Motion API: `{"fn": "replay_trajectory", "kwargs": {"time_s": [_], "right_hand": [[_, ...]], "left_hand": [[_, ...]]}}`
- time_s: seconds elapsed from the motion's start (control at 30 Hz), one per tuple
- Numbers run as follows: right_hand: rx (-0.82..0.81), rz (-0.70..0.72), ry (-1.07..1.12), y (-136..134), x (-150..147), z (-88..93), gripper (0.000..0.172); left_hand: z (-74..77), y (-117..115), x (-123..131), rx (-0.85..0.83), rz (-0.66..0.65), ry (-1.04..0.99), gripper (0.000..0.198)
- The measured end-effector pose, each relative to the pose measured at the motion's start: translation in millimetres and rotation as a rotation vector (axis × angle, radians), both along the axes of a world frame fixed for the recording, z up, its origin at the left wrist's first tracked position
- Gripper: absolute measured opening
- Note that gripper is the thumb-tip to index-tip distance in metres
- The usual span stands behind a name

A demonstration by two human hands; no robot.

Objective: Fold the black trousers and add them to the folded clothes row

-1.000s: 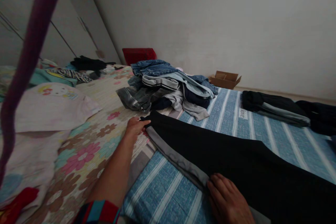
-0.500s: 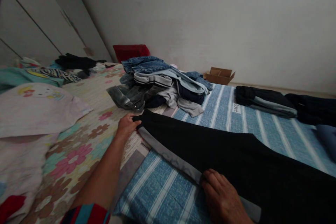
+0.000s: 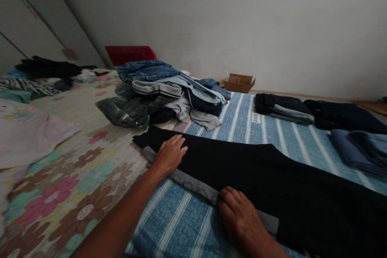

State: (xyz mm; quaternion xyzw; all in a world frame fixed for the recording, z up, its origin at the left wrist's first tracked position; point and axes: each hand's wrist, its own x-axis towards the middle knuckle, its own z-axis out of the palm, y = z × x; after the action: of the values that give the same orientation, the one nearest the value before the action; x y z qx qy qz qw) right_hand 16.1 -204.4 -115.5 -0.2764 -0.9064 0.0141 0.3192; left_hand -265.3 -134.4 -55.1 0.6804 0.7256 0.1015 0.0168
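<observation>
Black trousers (image 3: 229, 157) with a grey side stripe (image 3: 193, 185) lie stretched out over a blue striped cloth (image 3: 175, 217). My left hand (image 3: 171, 155) rests on the lower leg, its fingers laid out over the black fabric near the hem. Further along the striped edge is my right hand (image 3: 240, 215), fingers curled down on the trousers at the grey stripe; its fingertips are partly hidden. The trousers' other end runs out of view at the right.
Behind the trousers sits a heap of jeans and other clothes (image 3: 169, 88). Folded dark trousers (image 3: 284, 109) and folded blue garments (image 3: 359, 149) lie at the right. A cardboard box (image 3: 238, 83) stands by the wall. At the left, a pale pink garment (image 3: 33, 133) lies on the flowered sheet (image 3: 87, 169).
My left hand has let go of the trouser hem and moved right along the leg, now flat on it. My right hand stays at the stripe. The view has shifted right.
</observation>
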Motion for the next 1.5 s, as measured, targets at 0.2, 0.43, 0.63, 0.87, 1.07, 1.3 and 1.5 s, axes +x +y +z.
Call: {"fn": "replay_trajectory", "kwargs": {"time_s": [0.2, 0.43, 0.63, 0.87, 1.07, 1.3, 1.5], "right_hand": [[-0.07, 0.045, -0.049, 1, -1, 9.9, 0.023], [-0.022, 0.006, -0.167, 6, -3, 23.2, 0.011], [-0.084, -0.013, -0.188, -2, 13, 36.6, 0.012], [-0.049, -0.239, -0.074, -21, 86, 32.7, 0.024], [0.002, -0.369, -0.08, -31, 132, 20.2, 0.022], [-0.048, -0.396, -0.078, -31, 152, 22.1, 0.021], [-0.052, -0.382, -0.14, -31, 174, 26.1, 0.027]], "left_hand": [[-21.0, 7, 1, -0.127, 0.006, 0.056, 0.063], [-15.7, 9, 32, -0.094, -0.061, 0.218, 0.057], [-18.7, 8, 36, -0.196, -0.071, 0.208, 0.06], [-8.4, -20, 92, -0.141, -0.447, 0.102, 0.054], [-11.3, -31, 116, -0.261, -0.662, 0.104, 0.057], [-27.7, -23, 104, -0.152, -0.707, 0.151, 0.063], [-30.4, -21, 103, -0.132, -0.705, 0.173, 0.067]]}}
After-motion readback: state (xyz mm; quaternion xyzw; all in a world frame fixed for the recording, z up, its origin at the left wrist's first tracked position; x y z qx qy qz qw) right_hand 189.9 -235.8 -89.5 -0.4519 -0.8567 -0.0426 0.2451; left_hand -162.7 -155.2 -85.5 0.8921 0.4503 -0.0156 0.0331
